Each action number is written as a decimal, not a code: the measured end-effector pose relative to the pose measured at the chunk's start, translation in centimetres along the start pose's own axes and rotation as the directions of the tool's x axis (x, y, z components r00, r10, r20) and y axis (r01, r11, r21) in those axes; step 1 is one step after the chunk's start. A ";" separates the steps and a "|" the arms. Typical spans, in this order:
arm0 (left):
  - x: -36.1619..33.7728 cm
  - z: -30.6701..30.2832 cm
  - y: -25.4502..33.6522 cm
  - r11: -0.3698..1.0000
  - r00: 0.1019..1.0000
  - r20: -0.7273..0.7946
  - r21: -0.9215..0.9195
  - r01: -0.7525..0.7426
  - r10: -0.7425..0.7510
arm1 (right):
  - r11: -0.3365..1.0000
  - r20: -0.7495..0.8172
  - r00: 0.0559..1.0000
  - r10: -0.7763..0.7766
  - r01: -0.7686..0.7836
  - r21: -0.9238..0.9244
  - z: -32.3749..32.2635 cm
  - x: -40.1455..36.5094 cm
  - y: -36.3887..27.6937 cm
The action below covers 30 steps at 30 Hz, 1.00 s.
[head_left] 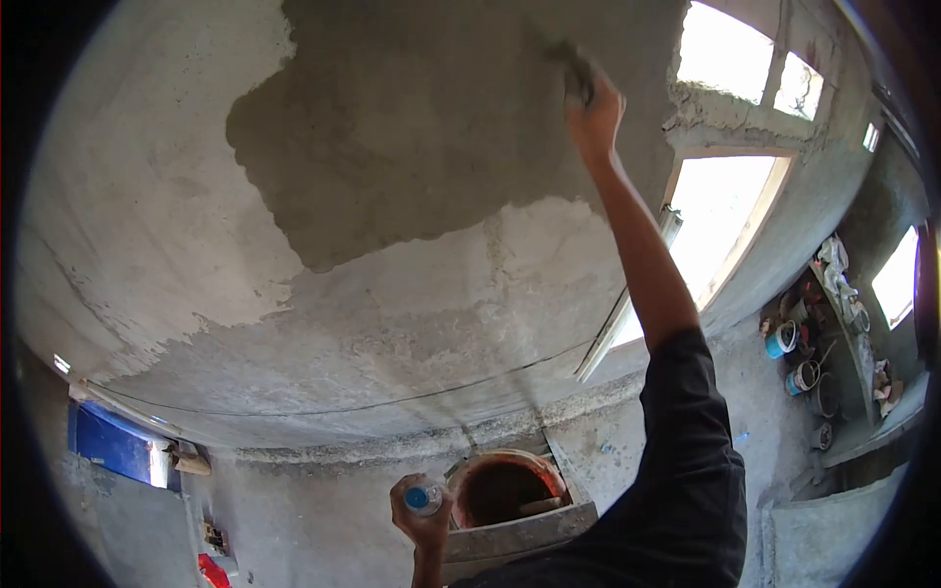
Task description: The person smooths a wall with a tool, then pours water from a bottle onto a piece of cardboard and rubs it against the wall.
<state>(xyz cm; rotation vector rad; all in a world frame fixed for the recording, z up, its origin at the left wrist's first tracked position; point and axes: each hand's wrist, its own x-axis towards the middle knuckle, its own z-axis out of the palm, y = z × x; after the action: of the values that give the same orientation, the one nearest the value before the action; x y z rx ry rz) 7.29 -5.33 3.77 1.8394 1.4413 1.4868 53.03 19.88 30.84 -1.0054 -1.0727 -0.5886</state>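
Note:
My right hand point(596, 118) is raised high against the wall, fingers wrapped round a dark hand tool point(576, 71). The tool is smeared by motion, so its exact kind does not show. It meets a broad dark, damp-looking patch of plaster point(412, 137) with paler wall below and to the left. Low down, my left hand point(423, 529) is closed round a plastic bottle point(422, 498) whose blue cap faces up. Just right of the bottle stands a reddish round tub point(559, 474) with dark contents and a light handle point(541, 506) lying in it.
A plank platform point(520, 534) lies under the tub. Bright window openings point(725, 49) and a framed opening point(720, 220) are at the right of the wall. Several buckets point(781, 340) stand at far right. A blue door point(113, 441) is at lower left.

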 end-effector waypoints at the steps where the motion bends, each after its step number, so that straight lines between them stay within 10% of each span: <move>1: 0.3 -0.2 0.5 1.000 1.000 -0.006 0.021 -0.020 0.021 | 0.995 -0.074 0.994 -0.076 0.080 0.060 1.3 2.5 0.5; 4: 0.4 -0.2 0.4 1.000 0.999 -0.036 -0.012 0.029 -0.029 | 0.979 -0.121 0.972 -0.200 0.204 0.026 3.9 6.1 0.6; 7: 0.6 -0.4 0.5 0.997 0.999 -0.023 0.077 0.028 -0.026 | 0.997 0.033 0.997 0.069 -0.067 -0.044 6.2 6.5 0.6; 9: 0.5 -0.2 0.1 0.998 0.999 -0.033 0.051 0.033 -0.032 | 0.878 0.057 0.918 -0.392 0.392 -0.275 7.8 4.5 4.0; 13: 0.5 -0.2 0.3 0.997 0.997 -0.032 0.007 0.071 -0.071 | 0.908 0.367 0.872 -0.324 0.395 -0.137 6.8 -1.9 5.5; 16: 0.3 -0.1 -0.1 0.996 0.996 -0.017 -0.004 0.090 -0.091 | 0.806 0.601 0.668 -0.439 0.588 -0.065 5.2 -2.6 3.5; 20: 0.7 0.2 0.0 0.998 0.999 0.011 0.037 0.046 -0.047 | 0.942 0.129 0.957 -0.261 0.281 -0.182 4.5 4.4 3.7; 23: 0.8 0.4 0.2 0.997 0.998 0.040 0.054 0.050 -0.053 | 0.970 0.186 0.982 0.006 0.039 -0.240 4.7 6.1 1.7; 27: 0.8 1.1 0.0 0.998 0.999 0.031 0.051 0.025 -0.027 | 0.750 0.608 0.650 -0.457 0.649 -0.130 5.6 -1.8 6.7; 30: 0.7 1.2 0.4 0.998 1.000 0.029 0.060 0.002 -0.004 | 0.672 0.839 0.437 -0.324 0.730 -0.120 3.8 -5.3 4.2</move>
<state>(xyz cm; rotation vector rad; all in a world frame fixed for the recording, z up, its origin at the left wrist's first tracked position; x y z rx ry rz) 8.45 -4.54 4.03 1.8857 1.4895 1.4238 52.62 24.84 24.88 -1.3938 -2.1818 -1.0488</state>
